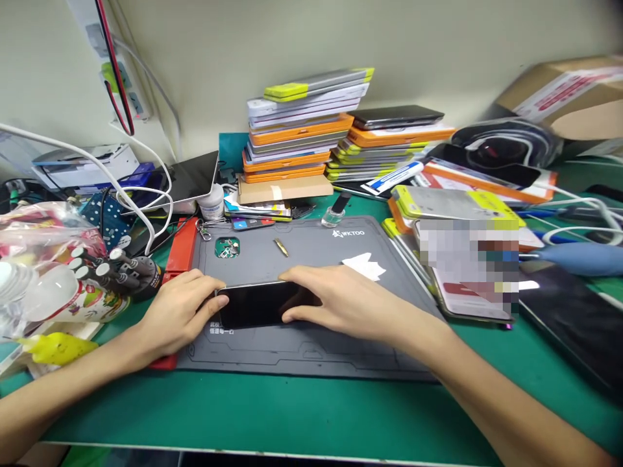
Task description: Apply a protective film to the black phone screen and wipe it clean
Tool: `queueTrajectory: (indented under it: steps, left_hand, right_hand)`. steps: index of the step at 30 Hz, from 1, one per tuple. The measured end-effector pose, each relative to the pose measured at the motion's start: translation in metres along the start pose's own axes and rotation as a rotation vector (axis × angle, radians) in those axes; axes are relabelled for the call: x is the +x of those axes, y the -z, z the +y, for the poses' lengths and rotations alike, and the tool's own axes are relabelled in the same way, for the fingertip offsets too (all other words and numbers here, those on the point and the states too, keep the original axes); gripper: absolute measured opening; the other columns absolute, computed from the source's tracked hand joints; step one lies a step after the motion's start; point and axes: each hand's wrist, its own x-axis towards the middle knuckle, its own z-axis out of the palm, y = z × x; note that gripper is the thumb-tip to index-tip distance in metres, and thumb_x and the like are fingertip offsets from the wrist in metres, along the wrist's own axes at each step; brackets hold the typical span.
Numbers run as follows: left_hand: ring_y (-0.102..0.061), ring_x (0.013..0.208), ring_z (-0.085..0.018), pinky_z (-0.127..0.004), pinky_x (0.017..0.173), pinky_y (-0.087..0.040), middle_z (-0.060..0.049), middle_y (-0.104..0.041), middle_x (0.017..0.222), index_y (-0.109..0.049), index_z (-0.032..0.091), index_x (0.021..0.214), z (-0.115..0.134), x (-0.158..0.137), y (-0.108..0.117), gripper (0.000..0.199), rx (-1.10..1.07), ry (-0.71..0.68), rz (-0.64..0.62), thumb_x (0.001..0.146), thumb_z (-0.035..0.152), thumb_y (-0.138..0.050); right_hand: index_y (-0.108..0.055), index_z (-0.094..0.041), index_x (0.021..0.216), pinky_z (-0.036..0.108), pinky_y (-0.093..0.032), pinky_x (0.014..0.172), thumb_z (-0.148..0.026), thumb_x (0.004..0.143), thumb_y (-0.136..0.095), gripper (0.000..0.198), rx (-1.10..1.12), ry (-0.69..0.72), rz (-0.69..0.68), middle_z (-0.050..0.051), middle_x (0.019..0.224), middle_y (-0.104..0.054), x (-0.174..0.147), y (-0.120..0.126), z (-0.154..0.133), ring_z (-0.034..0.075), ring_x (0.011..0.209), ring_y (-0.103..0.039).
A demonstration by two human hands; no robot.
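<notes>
A black smartphone [257,306] lies sideways over the grey work mat [311,353], its dark glass side turned toward me. My left hand [182,310] grips its left end between thumb and fingers. At the right end, my right hand [331,295] pinches the phone, thumb on the front and fingers along the top edge. Beyond it on the mat are a small brass-coloured bit [281,247], a cutout with small metal parts [227,248] and a crumpled white tissue [365,265]. Whether the phone touches the mat is hard to tell.
Stacked flat boxes [296,139] stand against the wall. A small glass bottle [335,213] sits at the mat's far edge. To the left are a screwdriver holder [141,275] and a yellow bottle [61,349]. Another phone [472,298] and a blue-handled tool [581,258] lie right.
</notes>
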Motion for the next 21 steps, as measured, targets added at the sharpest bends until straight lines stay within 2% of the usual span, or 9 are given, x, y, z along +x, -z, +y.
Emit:
queueTrajectory:
  steps: [6, 11, 15, 18, 21]
  left_hand:
    - [-0.064, 0.086, -0.021, -0.036, 0.078, -0.052, -0.004, -0.075, 0.092, -0.069, 0.022, 0.104, 0.001, -0.003, 0.0, 0.038, 0.015, -0.005, 0.041, 0.114, 0.038, -0.037]
    - [-0.063, 0.083, -0.018, -0.03, 0.074, -0.05, -0.001, -0.071, 0.087, -0.065, 0.022, 0.095, -0.004, -0.002, -0.006, 0.036, 0.035, 0.005, 0.047, 0.114, 0.03, -0.036]
    - [-0.063, 0.081, -0.019, -0.03, 0.072, -0.047, -0.002, -0.069, 0.085, -0.064, 0.021, 0.099, -0.009, -0.003, -0.013, 0.024, 0.06, 0.023, 0.027, 0.103, 0.013, -0.042]
    - [-0.063, 0.081, -0.02, -0.031, 0.073, -0.046, -0.001, -0.068, 0.085, -0.064, 0.022, 0.105, -0.011, -0.006, -0.017, 0.028, 0.078, 0.038, 0.02, 0.094, 0.005, -0.043]
    - [-0.064, 0.08, -0.019, -0.03, 0.074, -0.045, 0.001, -0.067, 0.083, -0.062, 0.022, 0.11, -0.012, -0.008, -0.017, 0.036, 0.099, 0.061, 0.043, 0.091, 0.001, -0.04]
  right_hand:
    - [-0.07, -0.023, 0.122, 0.04, -0.054, 0.075, -0.044, 0.099, -0.077, 0.032, -0.122, 0.044, 0.029, 0.007, 0.105, -0.083, -0.001, -0.006, 0.0, 0.033, 0.094, -0.08]
    - [-0.068, -0.023, 0.13, 0.04, -0.057, 0.08, -0.051, 0.098, -0.077, 0.043, -0.077, -0.002, -0.012, 0.006, 0.118, -0.082, 0.003, -0.01, 0.006, 0.033, 0.102, -0.08]
    - [-0.064, -0.023, 0.14, 0.043, -0.057, 0.089, -0.052, 0.1, -0.074, 0.05, -0.041, -0.038, -0.048, 0.007, 0.131, -0.079, 0.004, -0.01, 0.006, 0.034, 0.113, -0.077]
    - [-0.063, -0.026, 0.142, 0.042, -0.056, 0.093, -0.051, 0.101, -0.074, 0.049, -0.003, -0.055, -0.066, 0.006, 0.138, -0.076, 0.003, -0.009, 0.005, 0.033, 0.118, -0.075]
    - [-0.063, -0.027, 0.142, 0.043, -0.054, 0.095, -0.051, 0.1, -0.075, 0.05, 0.011, -0.075, -0.076, 0.005, 0.14, -0.075, 0.004, -0.009, 0.005, 0.033, 0.121, -0.074]
